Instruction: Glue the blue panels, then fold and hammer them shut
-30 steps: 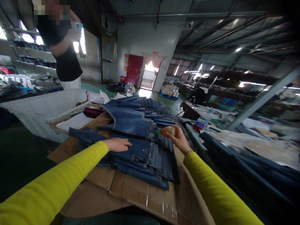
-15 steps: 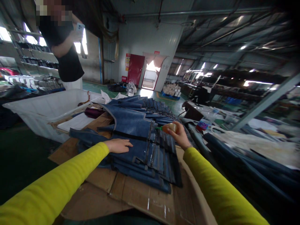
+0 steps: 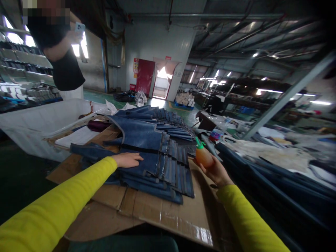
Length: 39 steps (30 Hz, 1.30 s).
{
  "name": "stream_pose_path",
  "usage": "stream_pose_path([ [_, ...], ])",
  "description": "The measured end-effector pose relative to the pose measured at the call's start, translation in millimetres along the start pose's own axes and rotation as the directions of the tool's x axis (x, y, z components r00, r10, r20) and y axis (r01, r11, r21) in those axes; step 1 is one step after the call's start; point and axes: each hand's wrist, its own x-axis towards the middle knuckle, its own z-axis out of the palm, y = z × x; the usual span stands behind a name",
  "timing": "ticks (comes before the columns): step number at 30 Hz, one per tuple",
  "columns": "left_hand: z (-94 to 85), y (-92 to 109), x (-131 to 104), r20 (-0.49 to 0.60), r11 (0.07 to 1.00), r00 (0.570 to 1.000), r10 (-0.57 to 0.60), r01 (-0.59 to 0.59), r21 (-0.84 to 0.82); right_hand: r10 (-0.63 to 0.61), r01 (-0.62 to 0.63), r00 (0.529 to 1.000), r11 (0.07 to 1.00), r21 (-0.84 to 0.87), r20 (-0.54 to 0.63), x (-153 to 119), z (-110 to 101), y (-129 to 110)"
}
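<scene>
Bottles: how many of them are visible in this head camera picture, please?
2. The green-topped orange bottle is in the right hand; a labelled bottle stands out farther back, slightly to the right. Others may be hidden.

At the centre of the frame, the left hand [image 3: 127, 160] rests flat on stacked blue denim pieces [image 3: 143, 134]. Right of centre, the right hand [image 3: 217, 171] holds an orange bottle [image 3: 203, 156] upright, its green nozzle [image 3: 199, 142] uppermost.

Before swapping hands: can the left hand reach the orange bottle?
Probably yes: nothing stands between the left hand and the orange bottle across the blue panels, but the right hand holds it.
</scene>
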Motion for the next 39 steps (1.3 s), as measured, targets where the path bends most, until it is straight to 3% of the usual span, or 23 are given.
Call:
stream_pose_path([
  [2,0.6,-1,1,-0.002,1.0,1.0,0.008,-0.008,0.006,0.098,-0.095,0.995,0.987,0.128,-0.016,-11,-15,1],
  [5,1.5,-2,2,-0.005,1.0,1.0,0.012,-0.012,0.013,0.142,-0.134,0.988,0.984,0.121,-0.066,-24,-33,3],
  [7,2.0,-3,1,-0.006,1.0,1.0,0.017,-0.017,0.015,0.103,-0.092,0.989,0.99,0.107,-0.108,-30,-41,5],
  [10,2.0,-2,0,-0.008,1.0,1.0,0.021,-0.021,0.019,-0.097,0.107,0.985,0.992,0.061,-0.141,-33,-48,14],
  [13,1.4,0,-1,-0.003,0.999,1.0,0.023,-0.023,0.025,-0.285,0.239,0.949,0.929,-0.283,-0.134,-33,-51,30],
  [16,0.9,1,-1,-0.001,0.999,1.0,0.018,-0.018,0.03,-0.339,0.16,0.929,0.731,-0.664,-0.149,-34,-55,43],
  [20,1.8,0,-1,-0.004,0.999,1.0,0.013,-0.013,0.034,-0.331,0.095,0.931,0.628,-0.772,-0.155,-44,-63,36],
  [22,2.6,0,-1,-0.002,0.999,1.0,0.017,-0.017,0.035,-0.319,0.052,0.939,0.507,-0.86,-0.132,-54,-60,24],
  [24,3.2,-1,-1,-0.001,0.999,1.0,0.021,-0.021,0.034,-0.343,0.056,0.937,0.338,-0.94,-0.067,-65,-47,13],
  [26,3.3,-1,-1,0.0,0.999,1.0,0.023,-0.023,0.033,-0.375,0.166,0.926,0.301,-0.939,0.044,-72,-22,7],
  [28,3.1,-1,-1,-0.003,0.999,1.0,0.023,-0.023,0.032,-0.36,0.315,0.921,0.473,-0.823,0.146,-69,11,7],
  [30,2.7,-1,-1,-0.006,0.999,1.0,0.022,-0.022,0.031,-0.324,0.338,0.93,0.567,-0.751,0.174,-55,44,10],
  [34,2.2,0,-1,-0.007,0.999,1.0,0.014,-0.014,0.029,-0.229,0.263,0.963,0.683,-0.682,0.142,-8,95,15],
  [39,1.9,2,-2,-0.012,1.0,1.0,0.008,-0.007,0.03,-0.064,0.1,0.995,0.763,-0.639,0.079,42,124,20],
])
